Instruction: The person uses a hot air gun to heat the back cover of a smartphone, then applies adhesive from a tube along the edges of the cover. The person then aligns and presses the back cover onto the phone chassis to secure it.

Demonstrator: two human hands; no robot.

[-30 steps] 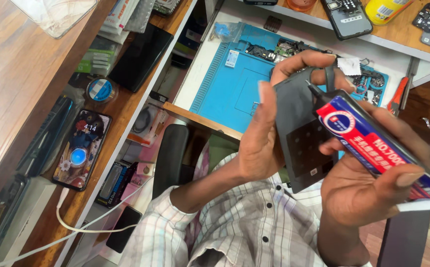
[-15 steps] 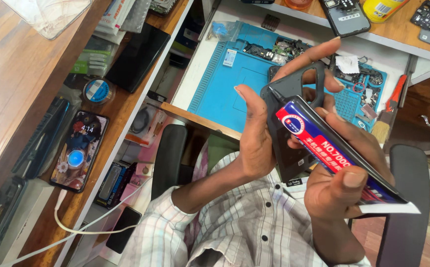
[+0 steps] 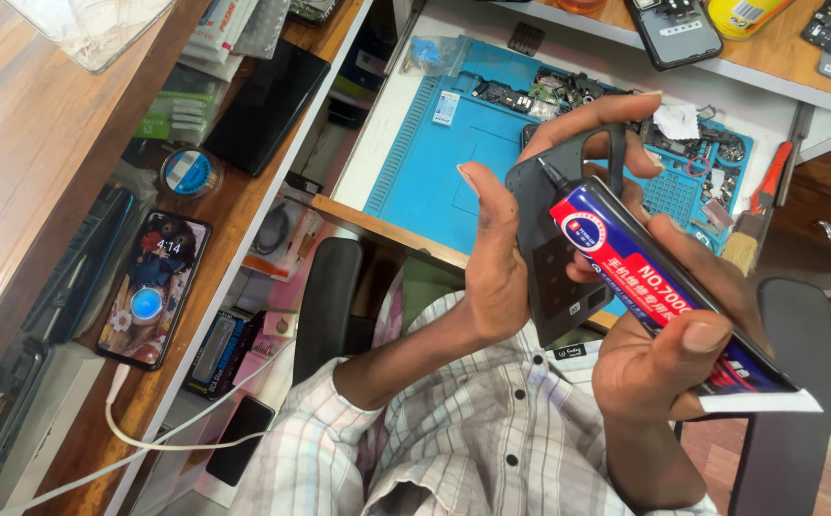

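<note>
My left hand [image 3: 494,263] holds a dark grey phone back cover [image 3: 561,291] upright by its left edge, with the fingers curled over its top. My right hand [image 3: 659,368] grips a red and blue glue tube [image 3: 630,272], thumb pressed on the flattened tail end. The tube lies slanted across the cover's inner face. Its black nozzle [image 3: 551,176] touches the cover near the upper left corner. Both hands are raised above my lap, in front of a checked shirt.
A blue work mat [image 3: 434,162] with phone parts lies on the desk beyond my hands, with a brush [image 3: 755,225] at its right. A lit phone [image 3: 152,287] on a white cable [image 3: 148,441], a tape roll [image 3: 189,174] and a dark screen [image 3: 267,91] sit on the wooden shelf at left. Black chair arms [image 3: 324,301] flank me.
The tube has slid left and up across the cover, so its nozzle now sits at the cover's upper left corner. My left thumb has settled back against the cover's edge.
</note>
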